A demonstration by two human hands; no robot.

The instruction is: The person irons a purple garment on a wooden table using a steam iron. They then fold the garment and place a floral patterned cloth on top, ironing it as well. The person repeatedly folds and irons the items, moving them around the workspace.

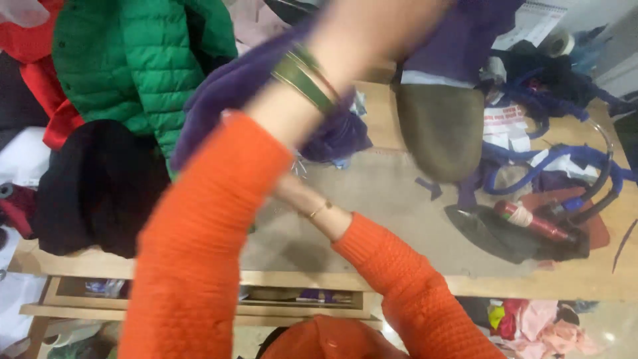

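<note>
The left arm [312, 73], in an orange sleeve with green bangles, lifts purple cloth [232, 93] toward the frame's top, clear of the cluttered surface [399, 219]; its grip is out of view. The right hand [292, 193] is hidden behind it, grip unreadable

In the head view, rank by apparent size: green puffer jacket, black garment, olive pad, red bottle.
1. Green puffer jacket
2. Black garment, nearly as large, so unsure
3. Olive pad
4. Red bottle
</note>
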